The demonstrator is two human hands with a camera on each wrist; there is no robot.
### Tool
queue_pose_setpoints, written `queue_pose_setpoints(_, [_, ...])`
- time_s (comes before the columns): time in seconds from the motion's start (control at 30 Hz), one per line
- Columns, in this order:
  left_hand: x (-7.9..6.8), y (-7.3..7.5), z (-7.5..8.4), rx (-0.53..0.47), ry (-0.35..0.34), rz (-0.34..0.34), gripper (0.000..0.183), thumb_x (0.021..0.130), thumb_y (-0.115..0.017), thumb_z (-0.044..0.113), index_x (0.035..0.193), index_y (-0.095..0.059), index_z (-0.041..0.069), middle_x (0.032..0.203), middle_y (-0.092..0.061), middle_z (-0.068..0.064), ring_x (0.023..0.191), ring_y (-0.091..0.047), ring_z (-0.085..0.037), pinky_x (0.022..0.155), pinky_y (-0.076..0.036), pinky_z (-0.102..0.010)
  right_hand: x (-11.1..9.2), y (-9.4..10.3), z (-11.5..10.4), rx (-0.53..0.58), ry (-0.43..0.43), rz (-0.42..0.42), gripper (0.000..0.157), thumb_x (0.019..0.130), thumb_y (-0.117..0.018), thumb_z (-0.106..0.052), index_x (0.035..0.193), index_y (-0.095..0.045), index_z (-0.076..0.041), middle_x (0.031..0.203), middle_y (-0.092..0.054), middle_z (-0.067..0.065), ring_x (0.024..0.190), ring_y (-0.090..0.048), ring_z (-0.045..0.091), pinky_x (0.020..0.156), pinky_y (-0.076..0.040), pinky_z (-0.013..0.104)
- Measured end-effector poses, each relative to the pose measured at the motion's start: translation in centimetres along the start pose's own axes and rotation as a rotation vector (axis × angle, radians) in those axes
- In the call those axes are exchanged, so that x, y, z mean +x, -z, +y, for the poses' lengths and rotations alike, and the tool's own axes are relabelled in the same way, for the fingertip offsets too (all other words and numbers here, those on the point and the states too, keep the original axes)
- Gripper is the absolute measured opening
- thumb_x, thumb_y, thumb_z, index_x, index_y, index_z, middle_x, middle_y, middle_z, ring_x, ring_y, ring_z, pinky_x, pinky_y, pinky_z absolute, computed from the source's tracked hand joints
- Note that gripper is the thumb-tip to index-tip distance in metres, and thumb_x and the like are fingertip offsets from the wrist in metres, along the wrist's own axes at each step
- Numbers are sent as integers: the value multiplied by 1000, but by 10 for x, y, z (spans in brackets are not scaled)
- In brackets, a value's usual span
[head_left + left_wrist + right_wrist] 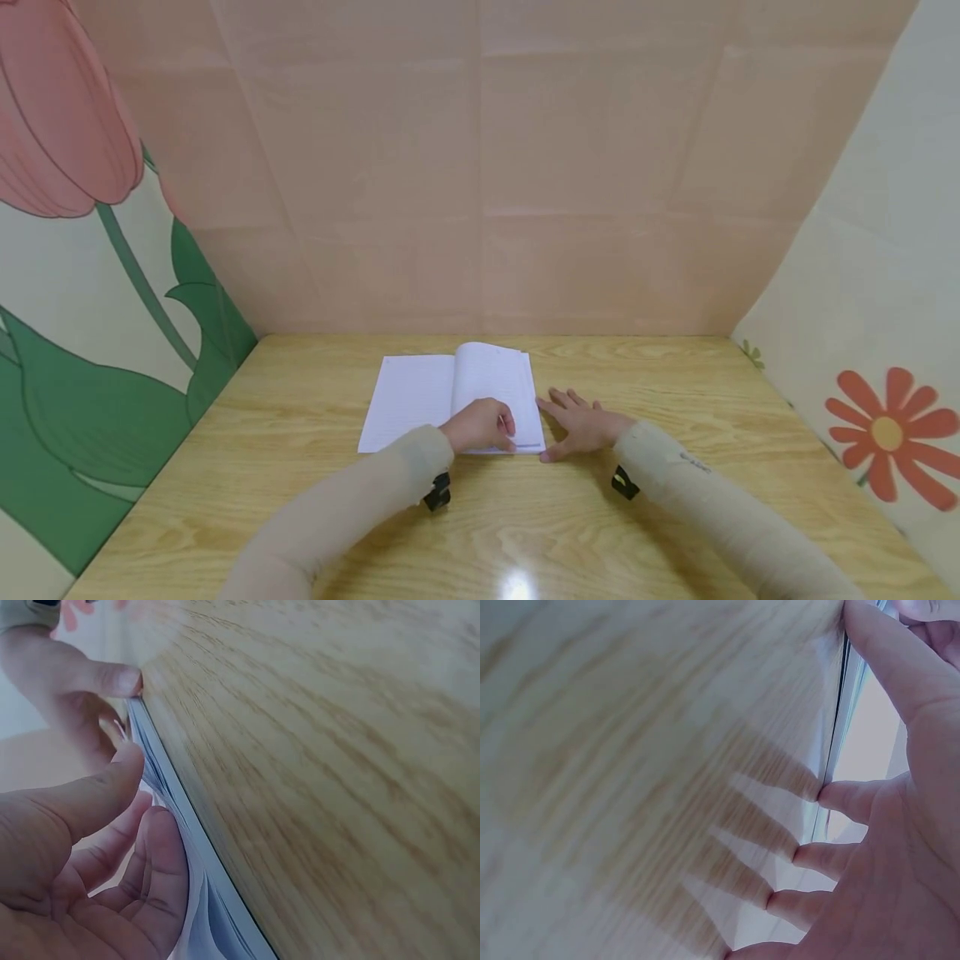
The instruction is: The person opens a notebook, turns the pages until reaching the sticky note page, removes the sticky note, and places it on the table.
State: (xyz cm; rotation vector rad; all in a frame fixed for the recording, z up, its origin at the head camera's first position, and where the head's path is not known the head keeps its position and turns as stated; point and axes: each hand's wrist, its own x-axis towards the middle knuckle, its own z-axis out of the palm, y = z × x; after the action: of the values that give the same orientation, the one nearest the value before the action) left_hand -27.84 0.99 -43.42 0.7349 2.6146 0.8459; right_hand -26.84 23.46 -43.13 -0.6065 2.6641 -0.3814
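Note:
A notebook with lined white pages lies spread on the table, its right-hand pages bowed up near the spine. My left hand is over the lower part of the right-hand side, fingers curled, pinching a page between thumb and fingers. In the left wrist view, a thin white page edge shows by that thumb's tip, above the stacked page edges. My right hand lies at the notebook's right edge with fingers spread. Its thumb touches the lower right corner, and its fingertips rest on the wood.
The wooden table reaches back to a pinkish-beige backdrop. Flower-printed panels stand on both sides, a tulip left and a red flower right. Black wrist-worn devices sit under both sleeves.

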Motion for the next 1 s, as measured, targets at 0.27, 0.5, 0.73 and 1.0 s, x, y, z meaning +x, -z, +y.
queue_pose_setpoints(0.27, [1,1,-2,-29,-8,-5,11,89,-66,7,100,-63,7,67,-55,3,55,-51,-7,54,-41,-20,2,0,1,-11,-4,-7,102,79,-69,-60,154,-20,-11,159,-8,25,144,-5,51,103,-8,78])
queue_pose_setpoints(0.5, [-1,4,0,-30,-18,-25,46,88,-56,-6,126,-56,21,86,-63,-7,50,-50,-9,51,-42,-20,3,0,4,-8,-8,-6,102,79,-68,-61,155,-20,-12,159,-8,24,144,-5,50,103,-8,78])
queue_pose_setpoints(0.73, [-2,3,1,-22,-17,-23,25,87,-59,-4,102,-69,13,84,-64,-2,50,-51,-6,53,-42,-18,3,-1,5,-7,-3,-1,102,79,-69,-61,154,-21,-12,159,-9,24,144,-5,51,102,-8,78])
queue_pose_setpoints(1.0, [-2,4,0,-28,-6,3,14,87,-65,1,96,-70,10,78,-63,0,51,-54,-7,56,-43,-18,2,-1,4,-4,-3,3,101,79,-69,-59,154,-20,-11,159,-8,24,144,-5,51,102,-8,78])
